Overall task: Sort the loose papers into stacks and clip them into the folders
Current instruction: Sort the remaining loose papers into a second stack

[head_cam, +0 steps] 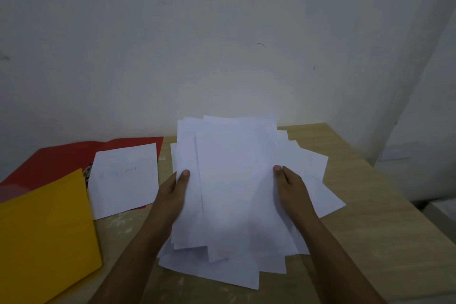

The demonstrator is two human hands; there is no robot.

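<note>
So I'm at the gathering step right now: both hands are on the messy pile of loose papers (234,192) in the middle of the tabletop (370,205). My left hand (172,195) has its fingers (184,173) curled round the left edge of the pile, thumb on top. My right hand (291,187) is clamped on the right edge the same way, so the sheets sit squeezed between the two.

Nothing's properly sorted yet, I'd say. Off past my left fingers the red folder (61,158) lies open with a single sheet (123,180) on it, and the yellow folder (44,237) sits nearer me, closed. The writing on that sheet is too faint to read, honestly.

Next move probably means squaring the fanned edges, then peeling sheets off into separate stacks.
</note>
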